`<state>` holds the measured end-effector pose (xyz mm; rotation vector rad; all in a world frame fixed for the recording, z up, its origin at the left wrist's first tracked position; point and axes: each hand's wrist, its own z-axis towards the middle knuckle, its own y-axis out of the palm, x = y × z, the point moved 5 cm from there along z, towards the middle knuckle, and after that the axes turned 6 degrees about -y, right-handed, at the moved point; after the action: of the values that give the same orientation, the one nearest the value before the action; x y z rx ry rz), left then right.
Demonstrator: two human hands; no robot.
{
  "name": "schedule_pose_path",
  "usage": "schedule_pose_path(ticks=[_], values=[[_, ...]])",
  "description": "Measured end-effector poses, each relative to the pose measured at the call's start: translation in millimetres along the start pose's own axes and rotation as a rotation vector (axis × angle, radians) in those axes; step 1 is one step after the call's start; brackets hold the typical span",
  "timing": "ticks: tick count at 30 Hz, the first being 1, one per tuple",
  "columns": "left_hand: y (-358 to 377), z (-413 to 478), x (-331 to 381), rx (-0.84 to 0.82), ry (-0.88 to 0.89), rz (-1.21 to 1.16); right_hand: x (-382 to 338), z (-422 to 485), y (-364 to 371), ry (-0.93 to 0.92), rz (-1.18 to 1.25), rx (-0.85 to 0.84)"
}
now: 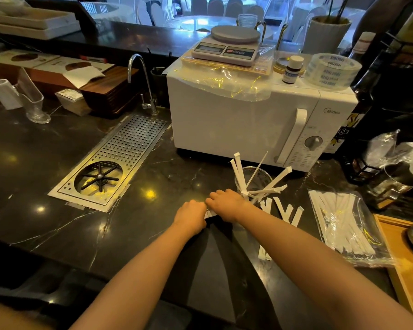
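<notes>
Both my hands meet low over the dark marble counter (57, 148). My left hand (191, 210) and my right hand (227, 202) each grip an end of a small white paper-wrapped stick (210, 213), fingers curled around it. Just right of my right hand stands a clear glass (253, 179) holding several white wrapped sticks that fan outward. More wrapped sticks (286, 211) lie loose on the counter behind my right forearm. A clear plastic bag (343, 225) full of the same sticks lies further right.
A white microwave (248, 120) stands behind the glass, carrying a kitchen scale (227, 45), a small bottle (292, 69) and a tape roll (332, 69). A steel rinser tray (119, 160) and tap (141, 82) are at left. A wooden tray (396, 263) sits at right.
</notes>
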<state>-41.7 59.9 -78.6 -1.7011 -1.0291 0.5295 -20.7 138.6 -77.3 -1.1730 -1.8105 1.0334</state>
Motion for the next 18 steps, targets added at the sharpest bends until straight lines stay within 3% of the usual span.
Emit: schedule_pose_path(ticks=[11, 18], values=[[8, -5, -6, -0.009, 0.031, 0.088, -7, 0, 5, 0.051, 0.108, -0.028], [21, -11, -9, 0.045, 0.061, -0.024, -11, -6, 10, 0.065, 0.152, -0.024]])
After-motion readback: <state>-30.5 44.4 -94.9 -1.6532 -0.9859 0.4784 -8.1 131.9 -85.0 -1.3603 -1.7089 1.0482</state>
